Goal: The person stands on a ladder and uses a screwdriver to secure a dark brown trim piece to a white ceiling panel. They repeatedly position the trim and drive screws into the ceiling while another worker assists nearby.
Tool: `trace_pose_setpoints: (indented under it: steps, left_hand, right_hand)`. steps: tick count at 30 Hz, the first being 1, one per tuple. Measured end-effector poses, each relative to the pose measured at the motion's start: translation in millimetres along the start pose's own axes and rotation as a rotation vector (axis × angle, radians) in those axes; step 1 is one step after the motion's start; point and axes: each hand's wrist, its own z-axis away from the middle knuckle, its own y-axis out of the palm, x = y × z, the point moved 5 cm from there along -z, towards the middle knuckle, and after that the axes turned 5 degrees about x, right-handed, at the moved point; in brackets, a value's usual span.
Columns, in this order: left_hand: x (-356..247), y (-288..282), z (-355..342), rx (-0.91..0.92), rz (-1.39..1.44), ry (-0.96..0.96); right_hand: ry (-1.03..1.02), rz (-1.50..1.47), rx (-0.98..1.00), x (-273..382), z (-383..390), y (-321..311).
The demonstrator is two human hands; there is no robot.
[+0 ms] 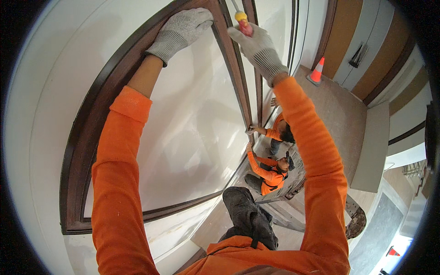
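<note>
My left hand (185, 28), in a grey knit glove, rests against the top of a dark brown wooden frame (114, 75) around a white panel (183, 123). Its fingers are bent and drawn together by the upper corner; what they pinch, if anything, is hidden. To the right, my gloved right hand (260, 46) is closed around the red and yellow handle of a screwdriver (244, 24). The metal shaft points up and leaves the picture at the top edge. A second brown upright (250, 27) runs beside the frame, close to the right hand.
Below, two people in orange tops crouch by the frame's lower end, one person (270, 176) nearer and another person (280, 130) farther, with hands on the uprights. An orange and white cone (316, 72) stands on the floor (339, 110). A pale board (372, 146) is at the right.
</note>
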Motion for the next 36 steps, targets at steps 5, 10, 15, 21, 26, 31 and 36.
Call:
trace_pose_setpoints:
  steps: [5,10,15,21,26,31,36]
  left_hand:
    - [5.0,-5.1,6.0,0.193,0.120,-0.167]
    - [-20.9,-29.7,-0.2,0.062,0.098,0.119]
    - [-22.9,-25.3,-1.8,0.019,0.067,0.189]
    - [-16.6,-20.5,-2.3,0.021,0.066,0.177]
    - [-20.7,-18.9,6.2,0.073,0.060,0.190]
    - [-28.1,-36.3,11.4,-0.024,0.072,0.117]
    - [-15.2,-25.3,12.9,0.063,0.005,0.092]
  right_hand:
    - [0.029,-0.047,-0.008,10.6,-20.4,43.8]
    - [0.045,-0.189,0.015,11.8,-15.7,40.1]
    - [0.037,-0.312,0.002,3.8,-29.4,46.8]
    - [-0.149,-0.310,-0.157,12.9,-24.1,32.8]
    - [-0.045,-0.024,-0.049,12.9,15.5,16.6]
    - [0.336,0.591,0.174,-46.7,130.9,-90.0]
    - [0.573,0.590,-0.042,-162.8,295.3,-194.8]
